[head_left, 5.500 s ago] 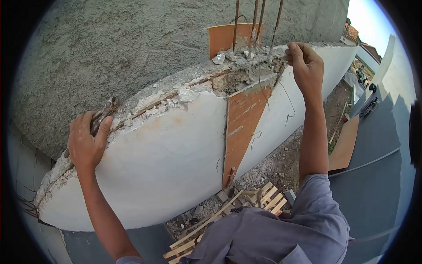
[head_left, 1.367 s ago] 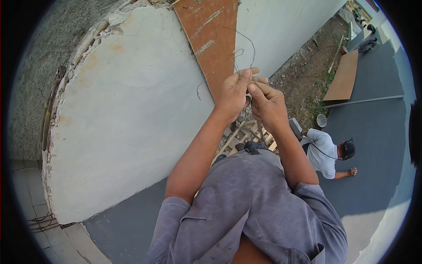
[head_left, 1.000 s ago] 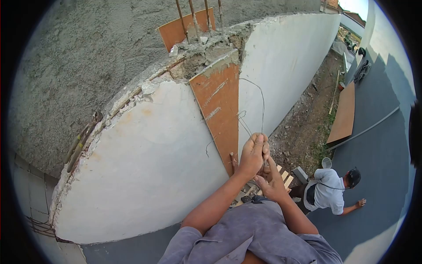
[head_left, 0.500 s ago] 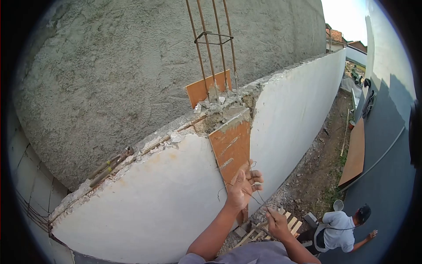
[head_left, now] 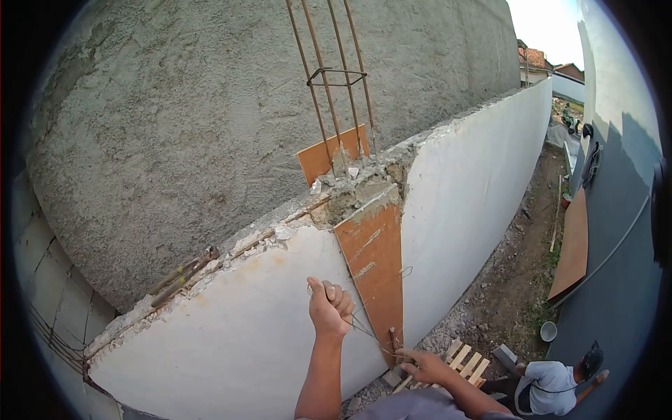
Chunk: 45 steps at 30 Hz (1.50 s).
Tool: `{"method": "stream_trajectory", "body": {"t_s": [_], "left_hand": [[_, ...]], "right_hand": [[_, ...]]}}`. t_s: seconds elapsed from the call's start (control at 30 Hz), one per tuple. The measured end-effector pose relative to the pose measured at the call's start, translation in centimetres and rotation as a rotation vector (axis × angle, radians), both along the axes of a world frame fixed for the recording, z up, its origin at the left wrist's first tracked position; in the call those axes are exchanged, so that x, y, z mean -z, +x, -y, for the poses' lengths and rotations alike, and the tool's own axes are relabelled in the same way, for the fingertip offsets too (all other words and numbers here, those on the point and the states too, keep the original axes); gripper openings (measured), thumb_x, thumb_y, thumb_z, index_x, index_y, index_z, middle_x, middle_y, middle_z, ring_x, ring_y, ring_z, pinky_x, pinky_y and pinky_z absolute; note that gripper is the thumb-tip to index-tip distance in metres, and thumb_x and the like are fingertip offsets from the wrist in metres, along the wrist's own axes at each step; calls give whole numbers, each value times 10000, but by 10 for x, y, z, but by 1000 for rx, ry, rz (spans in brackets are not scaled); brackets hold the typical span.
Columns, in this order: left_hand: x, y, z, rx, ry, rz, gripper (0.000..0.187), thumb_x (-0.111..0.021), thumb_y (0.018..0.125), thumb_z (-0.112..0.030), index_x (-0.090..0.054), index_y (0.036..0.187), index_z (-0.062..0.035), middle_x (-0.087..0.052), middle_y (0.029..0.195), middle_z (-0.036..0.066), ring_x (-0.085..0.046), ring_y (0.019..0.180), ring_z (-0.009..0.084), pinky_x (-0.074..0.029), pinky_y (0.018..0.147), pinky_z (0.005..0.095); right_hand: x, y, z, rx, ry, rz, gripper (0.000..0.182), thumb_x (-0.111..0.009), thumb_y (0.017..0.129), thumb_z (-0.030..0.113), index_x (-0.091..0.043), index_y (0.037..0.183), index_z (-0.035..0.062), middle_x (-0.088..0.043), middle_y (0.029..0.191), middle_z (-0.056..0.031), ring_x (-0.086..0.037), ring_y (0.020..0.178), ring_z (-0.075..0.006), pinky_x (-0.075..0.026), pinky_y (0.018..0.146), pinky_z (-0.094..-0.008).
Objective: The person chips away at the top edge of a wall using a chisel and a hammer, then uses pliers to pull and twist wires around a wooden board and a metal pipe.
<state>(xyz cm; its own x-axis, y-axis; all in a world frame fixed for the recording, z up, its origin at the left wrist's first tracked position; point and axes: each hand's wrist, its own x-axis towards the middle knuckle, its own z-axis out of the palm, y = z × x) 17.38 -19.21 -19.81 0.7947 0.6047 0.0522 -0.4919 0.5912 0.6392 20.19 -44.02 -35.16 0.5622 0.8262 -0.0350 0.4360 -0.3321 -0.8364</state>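
Observation:
My left hand (head_left: 330, 308) is closed in a fist on thin tie wire (head_left: 361, 326), in front of the white wall. That wire slants down to my right hand (head_left: 420, 367), which pinches it near the lower end of an orange-brown board (head_left: 371, 259). The board stands against the wall's broken gap, with cement smears on its upper part. A small wire end (head_left: 407, 271) sticks out at its right edge. Above the gap rises a rebar cage (head_left: 338, 84) with a square tie, and a second board (head_left: 323, 162) stands behind it.
Long-handled pincers (head_left: 183, 276) lie on the rough top of the white wall (head_left: 483, 175). Below are a wooden pallet (head_left: 465, 360), a grey block (head_left: 505, 356) and a bucket (head_left: 549, 331). A person (head_left: 553, 383) in a light shirt crouches by the grey wall at lower right.
My left hand has moved left off the board and closed into a fist, drawing the wire along. My right hand has shifted slightly down and left. The view has tilted slightly.

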Motion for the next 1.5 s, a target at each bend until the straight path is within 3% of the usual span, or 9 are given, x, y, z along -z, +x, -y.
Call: {"method": "stream_trajectory", "body": {"t_s": [0.13, 0.2, 0.37, 0.53, 0.63, 0.7, 0.9, 1.2, 1.5], "left_hand": [[29, 15, 44, 10, 75, -32, 566, -450, 975, -576, -350, 629, -139, -209, 510, -50, -161, 430, 77, -123, 402, 264], [37, 20, 59, 8, 38, -14, 561, -447, 977, -576, -356, 641, -135, -224, 516, -50, -176, 435, 76, -146, 407, 259], [36, 23, 46, -13, 168, -56, 493, -461, 981, -557, -499, 774, -111, -358, 553, -29, -374, 493, 112, -349, 483, 276], [46, 14, 44, -674, 1528, -336, 480, -640, 931, -372, -554, 1256, -28, -650, 793, 70, -646, 788, 305, -516, 768, 452], [36, -14, 50, -171, 2150, -388, 419, -663, 907, -286, -593, 1235, -34, -689, 887, 131, -656, 833, 355, -518, 774, 455], [75, -25, 52, 503, 1778, -559, 323, -648, 911, -240, -639, 1163, -38, -690, 898, 153, -652, 829, 364, -516, 769, 429], [92, -22, 47, 162, 1739, -487, 185, -584, 962, -179, -682, 978, -23, -680, 788, 137, -641, 682, 270, -494, 642, 373], [44, 3, 65, 406, 336, -426, 234, -493, 1033, -232, -579, 1064, -17, -425, 648, -25, -400, 532, 85, -367, 480, 256], [3, 3, 39, 488, 253, -168, 255, -479, 1037, -270, -567, 1094, -38, -415, 675, -33, -389, 558, 72, -342, 455, 222]], "right_hand": [[-33, -1, -32, 86, 263, 263, 699, -670, 902, 287, -338, 1479, 76, -691, 1018, -191, -678, 893, -338, -493, 902, -382], [-59, -3, -36, 47, 253, -301, 566, -647, 930, 232, -439, 1428, 62, -697, 957, -156, -656, 791, -233, -499, 856, -310], [-30, 7, -32, 258, 443, -36, 323, -575, 970, 183, -591, 1284, 107, -695, 856, -133, -669, 738, -264, -517, 751, -364], [-21, 30, 4, 337, 94, 308, 220, -561, 953, 202, -662, 1148, 184, -682, 805, -130, -668, 712, -332, -527, 636, -424], [-36, 28, 23, 240, -30, 318, 200, -566, 943, 214, -668, 1113, 190, -685, 803, -123, -666, 713, -346, -525, 615, -443], [-42, 29, 26, 227, 39, 376, 197, -569, 943, 219, -669, 1109, 187, -682, 786, -124, -668, 709, -339, -524, 618, -441], [-35, 18, 12, 296, 256, 305, 228, -555, 955, 194, -660, 1142, 118, -663, 767, -179, -655, 688, -350, -513, 608, -432], [-80, 14, 0, 420, 508, -90, 357, -519, 1000, 134, -571, 1344, 57, -608, 730, -45, -505, 660, -71, -447, 602, -258], [-133, 12, -6, 71, 427, 33, 452, -522, 976, 54, -478, 1425, 72, -681, 844, -105, -596, 729, -106, -502, 718, -257]]}}
